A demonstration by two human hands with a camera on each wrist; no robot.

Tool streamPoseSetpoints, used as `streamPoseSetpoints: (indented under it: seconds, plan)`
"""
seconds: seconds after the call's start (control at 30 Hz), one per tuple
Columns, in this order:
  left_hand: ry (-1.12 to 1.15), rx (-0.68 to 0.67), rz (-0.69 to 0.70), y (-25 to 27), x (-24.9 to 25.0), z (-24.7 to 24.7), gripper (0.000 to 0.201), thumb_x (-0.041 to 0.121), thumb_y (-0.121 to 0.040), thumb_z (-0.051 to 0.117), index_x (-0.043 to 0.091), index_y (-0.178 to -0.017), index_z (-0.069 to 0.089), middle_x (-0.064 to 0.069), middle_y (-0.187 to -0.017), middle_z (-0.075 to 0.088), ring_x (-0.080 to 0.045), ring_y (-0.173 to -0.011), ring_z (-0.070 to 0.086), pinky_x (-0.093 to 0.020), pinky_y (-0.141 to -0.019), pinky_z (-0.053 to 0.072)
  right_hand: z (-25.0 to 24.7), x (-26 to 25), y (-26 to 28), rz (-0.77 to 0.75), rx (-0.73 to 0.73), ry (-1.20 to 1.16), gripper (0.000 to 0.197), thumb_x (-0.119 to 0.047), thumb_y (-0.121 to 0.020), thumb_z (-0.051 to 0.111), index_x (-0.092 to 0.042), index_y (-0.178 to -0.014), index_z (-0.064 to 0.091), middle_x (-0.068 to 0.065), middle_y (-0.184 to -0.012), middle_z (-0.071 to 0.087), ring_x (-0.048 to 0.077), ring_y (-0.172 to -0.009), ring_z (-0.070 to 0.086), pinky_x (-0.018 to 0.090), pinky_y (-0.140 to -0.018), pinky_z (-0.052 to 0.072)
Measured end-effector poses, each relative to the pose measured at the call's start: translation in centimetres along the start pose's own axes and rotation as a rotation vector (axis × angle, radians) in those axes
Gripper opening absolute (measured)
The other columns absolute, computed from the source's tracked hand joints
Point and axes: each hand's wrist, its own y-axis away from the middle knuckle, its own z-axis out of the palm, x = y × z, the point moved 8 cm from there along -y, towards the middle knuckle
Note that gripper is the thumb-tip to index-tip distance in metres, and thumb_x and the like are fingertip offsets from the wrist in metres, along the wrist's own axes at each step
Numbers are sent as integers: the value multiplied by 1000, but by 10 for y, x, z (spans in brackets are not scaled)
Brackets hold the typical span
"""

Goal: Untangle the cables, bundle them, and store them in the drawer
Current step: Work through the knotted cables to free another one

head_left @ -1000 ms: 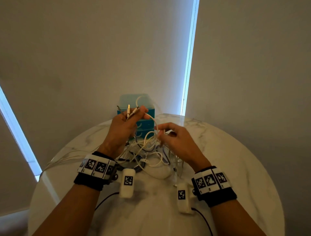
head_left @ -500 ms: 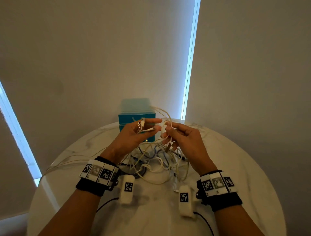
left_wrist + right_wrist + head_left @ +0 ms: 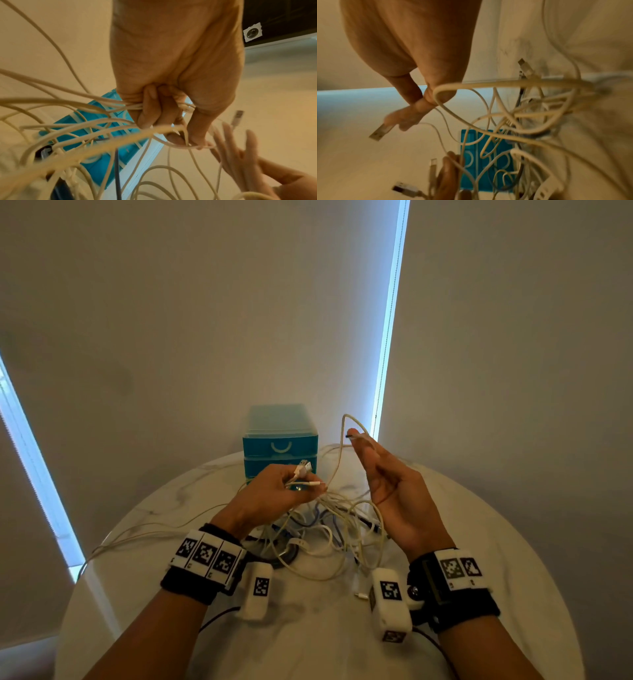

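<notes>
A tangle of white and a few dark cables (image 3: 325, 529) lies on the round marble table (image 3: 479, 525) between my hands. My left hand (image 3: 308, 487) grips a bunch of white cable ends (image 3: 130, 105) in its curled fingers, and a USB plug (image 3: 303, 466) sticks out above the thumb. My right hand (image 3: 354, 437) is raised to the right and pinches the plug end (image 3: 380, 132) of one white cable (image 3: 337, 460), which loops above the fingertips and runs back down into the tangle. Behind the hands stands the teal drawer unit (image 3: 280, 445), its drawers closed.
Some cable strands (image 3: 144, 534) trail off toward the table's left edge. A wall stands close behind the drawer unit, with bright window strips (image 3: 387, 337) at right and far left. Bare marble lies in front of my wrists.
My right hand has moved up and to the right, away from the left hand, drawing one white cable end out of the bunch. The left hand keeps its grip and sits slightly lower.
</notes>
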Motion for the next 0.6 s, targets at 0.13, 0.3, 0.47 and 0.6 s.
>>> streamPoseSetpoints:
  seconds: [0.13, 0.3, 0.47, 0.6]
  plan:
    - [68, 129, 7, -2, 2, -8, 10, 30, -98, 76, 23, -100, 83, 7, -99, 82, -4, -98, 75, -23, -87, 52, -10, 5, -3, -76, 116, 412, 31, 2, -103, 63, -5, -134, 66, 13, -128, 78, 27, -121, 75, 32, -98, 62]
    - [167, 227, 40, -2, 2, -17, 12, 24, -95, 80, 27, -105, 84, 9, -104, 82, -6, -102, 76, -29, -93, 59, -11, 21, -2, -86, 155, 856, 49, -13, -87, 89, -10, -129, 65, 3, -109, 83, 20, -105, 80, 35, -92, 64]
    - [225, 247, 46, -1, 5, -18, 15, 24, -93, 82, 25, -108, 84, 7, -108, 82, -11, -108, 76, -40, -101, 59, -7, 30, -2, -92, 105, 967, 48, -9, -84, 92, -7, -120, 60, 1, -104, 84, 19, -97, 81, 36, -90, 65]
    - [178, 184, 121, -4, 13, -6, 11, 20, -93, 83, 23, -103, 85, 2, -104, 83, -15, -105, 77, -36, -95, 61, -6, 35, -2, -173, 147, 1045, 40, -25, -85, 93, -9, -111, 66, 3, -95, 83, 18, -88, 81, 35, -80, 66]
